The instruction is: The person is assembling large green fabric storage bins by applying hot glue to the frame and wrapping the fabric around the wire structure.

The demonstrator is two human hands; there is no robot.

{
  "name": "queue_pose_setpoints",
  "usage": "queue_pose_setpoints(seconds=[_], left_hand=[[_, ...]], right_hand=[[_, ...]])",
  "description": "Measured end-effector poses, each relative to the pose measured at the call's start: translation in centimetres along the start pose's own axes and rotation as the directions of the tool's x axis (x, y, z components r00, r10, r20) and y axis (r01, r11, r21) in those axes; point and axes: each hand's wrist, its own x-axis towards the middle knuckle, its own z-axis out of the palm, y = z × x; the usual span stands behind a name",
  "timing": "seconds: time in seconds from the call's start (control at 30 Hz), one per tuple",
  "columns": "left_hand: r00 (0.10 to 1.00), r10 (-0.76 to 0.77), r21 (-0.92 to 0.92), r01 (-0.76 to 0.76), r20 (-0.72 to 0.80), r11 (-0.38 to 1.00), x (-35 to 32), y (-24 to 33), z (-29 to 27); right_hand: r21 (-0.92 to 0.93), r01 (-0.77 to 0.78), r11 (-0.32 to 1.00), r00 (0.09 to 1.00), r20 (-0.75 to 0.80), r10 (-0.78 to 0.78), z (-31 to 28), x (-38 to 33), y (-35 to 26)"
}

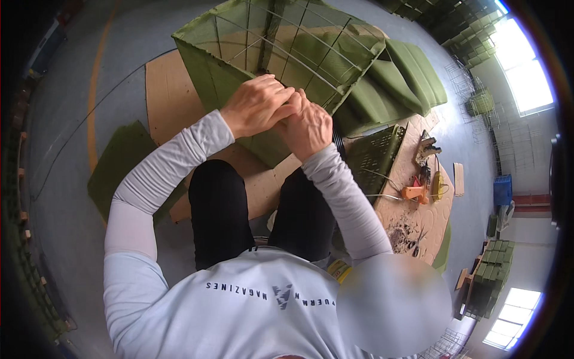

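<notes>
In front of my knees stands an open box-like wire frame covered with green fabric. My left hand is closed at the near rim of it, with the fingers bent over the fabric edge. Close against it, my right hand pinches the same edge, its thumb and fingers pressed together. The fingertips of both hands meet, and they hide the exact spot they grip. Inside the frame, thin wires cross in a grid, and a dark strip runs up the far side.
Folded green fabric lies beyond the frame at the right. Nearer are a green perforated crate and a cardboard sheet bearing an orange pistol-shaped tool, scissors and dark scraps. Green sheet material rests on the floor at left.
</notes>
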Motion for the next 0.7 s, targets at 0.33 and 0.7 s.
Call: queue_pose_setpoints(seconds=[0.33, 0.7], left_hand=[[0.507, -0.331, 0.009, 0.536, 0.796, 0.844, 6.2, -3.5, 1.4], [0.974, 0.092, -0.051, -0.105, -0.209, 0.993, -1.8, -1.5, 0.5]], right_hand=[[0.336, -0.209, 0.918, 0.606, 0.781, -0.147, 1.3, 6.4, 3.5], [0.317, 0.013, 0.948, 0.998, -0.062, 0.007, -1.2, -1.4, 1.4]])
